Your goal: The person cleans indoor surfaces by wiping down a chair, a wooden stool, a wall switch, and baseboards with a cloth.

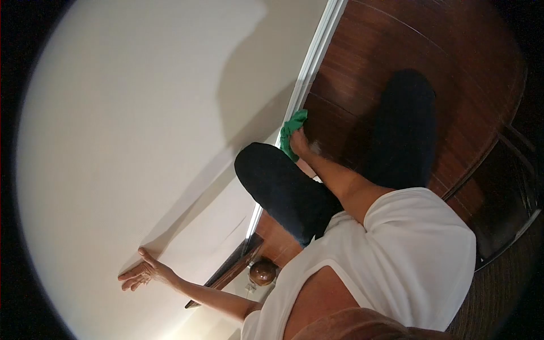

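My left hand (144, 273) is against the pale wall (130, 141), fingers spread, with nothing in it. Down by the floor, my right hand (298, 143) grips a crumpled green cloth (296, 120). The cloth lies against the white baseboard (309, 65), where the wall meets the floor. Part of the cloth and some fingers of that hand are hidden from view.
My bent legs in dark trousers (280, 190) are close to the wall, over a dark reddish-brown wood floor (351, 68). A round brown object (262, 272) and dark wooden furniture (226, 272) stand beyond my left arm. A dark chair-like frame (504, 226) is at the right.
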{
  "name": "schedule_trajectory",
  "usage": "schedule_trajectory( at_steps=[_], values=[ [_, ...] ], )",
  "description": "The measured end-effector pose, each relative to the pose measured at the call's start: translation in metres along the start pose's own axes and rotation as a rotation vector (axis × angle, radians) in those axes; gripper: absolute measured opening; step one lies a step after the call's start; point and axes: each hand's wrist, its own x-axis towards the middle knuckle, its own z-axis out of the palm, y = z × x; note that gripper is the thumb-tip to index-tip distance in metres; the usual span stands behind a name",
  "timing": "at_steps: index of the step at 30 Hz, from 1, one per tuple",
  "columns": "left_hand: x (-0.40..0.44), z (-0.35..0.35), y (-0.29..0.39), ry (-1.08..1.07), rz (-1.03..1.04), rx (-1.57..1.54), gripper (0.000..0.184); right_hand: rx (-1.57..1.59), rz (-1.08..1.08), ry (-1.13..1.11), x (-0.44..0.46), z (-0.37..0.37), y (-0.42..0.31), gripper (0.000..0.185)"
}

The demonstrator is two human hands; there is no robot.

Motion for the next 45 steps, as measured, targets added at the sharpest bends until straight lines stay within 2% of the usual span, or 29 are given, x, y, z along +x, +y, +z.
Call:
schedule_trajectory(
  at_steps=[1,3,4,6,8,9,11,13,15,17,18,19,21,22,24,26,28,30,31,32,33,34,36,40,45],
  values=[
    [0.001,0.003,-0.006,0.006,0.014,0.031,0.11,0.118,0.006,0.003,0.017,-0.011,0.003,0.051],
    [-0.003,0.004,0.0,0.02,0.009,0.024,0.107,0.145,-0.066,0.222,0.055,-0.036,-0.015,0.05],
    [-0.005,0.004,0.005,0.017,0.0,0.003,0.105,0.052,-0.151,0.438,0.083,-0.053,-0.035,0.051],
    [-0.008,0.0,0.016,0.026,-0.007,-0.042,0.103,-0.159,-0.274,0.648,0.157,-0.105,-0.046,0.047],
    [-0.011,-0.004,0.024,0.051,-0.014,-0.099,0.1,-0.246,-0.129,0.612,0.206,-0.167,-0.081,0.041],
    [-0.011,-0.005,0.027,0.05,-0.014,-0.124,0.099,-0.266,-0.165,0.697,0.241,-0.187,-0.079,0.035],
    [-0.011,-0.01,0.03,-0.008,-0.024,-0.186,0.103,-0.141,-0.123,0.618,0.281,-0.237,-0.091,0.027],
    [-0.01,-0.015,0.03,-0.129,-0.034,-0.242,0.113,-0.117,-0.039,0.511,0.299,-0.264,-0.086,0.026],
    [-0.009,-0.015,0.031,-0.066,-0.023,-0.16,0.115,-0.155,0.047,0.431,0.306,-0.264,-0.076,0.031],
    [-0.009,-0.015,0.028,-0.049,-0.039,-0.101,0.115,-0.2,-0.067,0.569,0.28,-0.219,-0.042,0.028],
    [-0.008,-0.016,0.027,-0.062,-0.06,-0.081,0.114,-0.167,-0.41,0.778,0.257,-0.185,-0.02,0.033],
    [-0.007,-0.016,0.026,-0.072,-0.083,-0.064,0.113,-0.173,-0.144,0.441,0.212,-0.172,-0.029,0.037],
    [-0.002,-0.017,0.023,-0.04,-0.049,-0.07,0.113,-0.109,-0.195,0.495,0.166,-0.104,0.01,0.038],
    [-0.003,-0.018,0.022,-0.023,-0.035,-0.072,0.114,-0.131,-0.012,0.33,0.14,-0.083,0.019,0.036],
    [-0.003,-0.018,0.022,-0.051,-0.052,-0.075,0.115,-0.459,0.003,-0.036,0.124,-0.057,0.051,0.034],
    [-0.006,-0.019,0.023,-0.073,-0.062,-0.094,0.118,-0.803,-0.131,-0.54,0.13,-0.07,0.063,0.033],
    [-0.004,-0.02,0.021,-0.096,-0.068,-0.122,0.122,-0.426,-0.107,-0.649,0.141,-0.105,0.05,0.033],
    [-0.003,-0.016,0.014,-0.105,-0.074,-0.129,0.117,-0.126,-0.178,-0.172,0.143,-0.164,-0.008,0.024],
    [-0.007,-0.01,0.017,-0.117,-0.077,-0.125,0.117,-0.105,0.074,-0.028,0.154,-0.191,-0.06,0.026],
    [-0.006,-0.011,0.015,-0.125,-0.071,-0.123,0.118,0.064,-0.015,0.13,0.145,-0.223,-0.103,0.029],
    [-0.006,-0.011,0.015,-0.124,-0.068,-0.117,0.118,0.201,-0.117,0.148,0.173,-0.246,-0.103,0.034],
    [-0.005,-0.009,0.011,-0.126,-0.064,-0.111,0.118,0.416,-0.1,0.137,0.173,-0.274,-0.128,0.033],
    [-0.003,-0.005,0.004,-0.114,-0.058,-0.081,0.118,0.793,-0.215,0.151,0.188,-0.318,-0.16,0.039],
    [-0.004,-0.001,0.004,-0.094,-0.064,-0.038,0.117,0.446,-0.287,0.425,0.229,-0.368,-0.208,0.036],
    [-0.004,-0.001,0.0,-0.08,-0.058,-0.03,0.116,-0.088,-0.446,0.62,0.226,-0.35,-0.248,0.039]
  ],
)
